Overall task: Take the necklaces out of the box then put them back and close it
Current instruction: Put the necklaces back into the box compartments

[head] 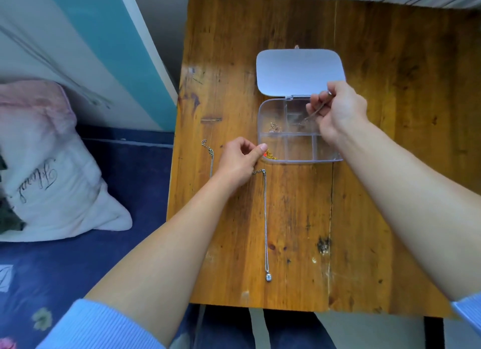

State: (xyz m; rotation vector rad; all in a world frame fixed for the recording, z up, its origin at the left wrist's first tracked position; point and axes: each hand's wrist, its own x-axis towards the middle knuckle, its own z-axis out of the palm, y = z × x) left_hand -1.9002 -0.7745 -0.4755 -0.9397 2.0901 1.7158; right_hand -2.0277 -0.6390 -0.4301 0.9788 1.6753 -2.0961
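We found the clear box (pixel 299 161) open on the wooden table (pixel 385 192), its lid (pixel 299 72) laid back. Our right hand (pixel 338 111) pinched a thin chain (pixel 316 113) above the rear compartments. Our left hand (pixel 238 163) was curled, thumb at the box's near-left corner; whether it gripped anything, we could not tell. A silver necklace (pixel 265 218) lay on the table just in front of the box.

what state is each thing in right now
box, open, on the table
lid, swung back flat
silver necklace, stretched out on the table, outside the box
thin chain, pinched by right hand, hanging into a far compartment
rose-gold necklace, bunched in the far left compartment
left hand, fingers curled, thumb at the box's near left corner, grip unclear
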